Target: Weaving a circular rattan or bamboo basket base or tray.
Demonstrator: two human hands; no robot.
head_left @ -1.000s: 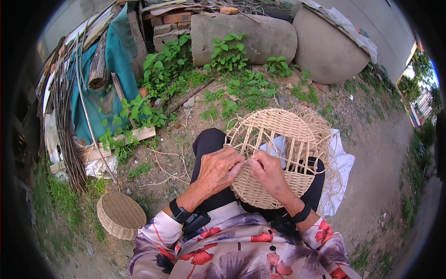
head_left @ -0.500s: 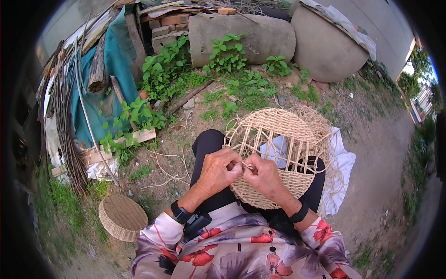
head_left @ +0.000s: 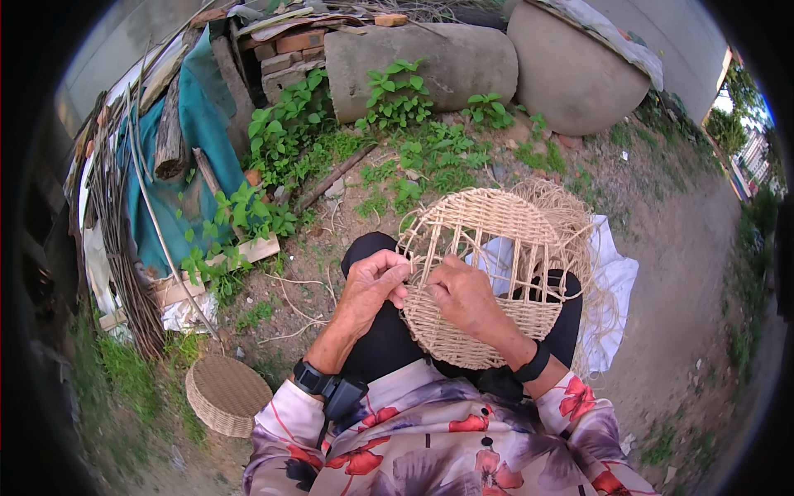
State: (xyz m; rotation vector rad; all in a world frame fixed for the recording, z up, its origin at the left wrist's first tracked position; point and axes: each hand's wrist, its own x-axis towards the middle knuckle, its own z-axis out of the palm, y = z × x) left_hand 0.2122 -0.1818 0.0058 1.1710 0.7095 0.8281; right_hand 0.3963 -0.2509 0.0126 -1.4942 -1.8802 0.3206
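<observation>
An oval, partly woven straw basket piece rests across my lap, with closely woven ends and an open middle crossed by bare uprights. My left hand is at its left rim, thumb and forefinger pinched on what looks like a thin straw strand. Beside it, my right hand is closed over the near woven part. Its fingertips are turned down, so what they grip is hidden. A bundle of loose straw strands spreads from the piece's far right side.
A round woven basket sits on the ground at lower left. White cloth lies right of my knee. Bundled sticks, a teal sheet, a concrete cylinder and a large clay-coloured vessel line the far side.
My hands, close together before with a strand between them, have parted. The left moved left and up to the rim; the right turned down onto the weaving. The view shifted slightly.
</observation>
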